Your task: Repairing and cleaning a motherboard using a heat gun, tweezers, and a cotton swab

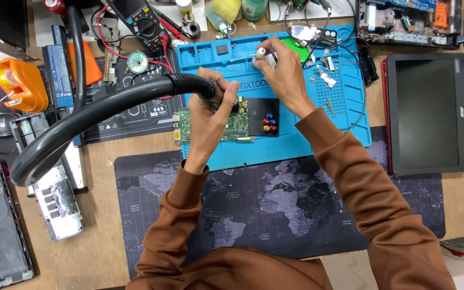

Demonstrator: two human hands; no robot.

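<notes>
Over blue mat [296, 145]: both hands working above a circuit board.
L hand [210, 110]: clenched round end of black ribbed hose [108, 110], nozzle aimed down at the board.
Hose: arcs from L side of desk, over the dark mat, to L hand.
R hand [280, 72]: gripping a small white bottle [260, 53], held up over mat's upper part, apart from L hand.
Board [237, 126]: green, flat on blue mat, just under L hand; black block w/ coloured sockets at its R end.
Laptop [428, 113]: shut down, lying R of mat.
Meter [138, 21]: top of desk, red leads trailing.
Map mat [275, 204]: dark, nearest the person.
</notes>
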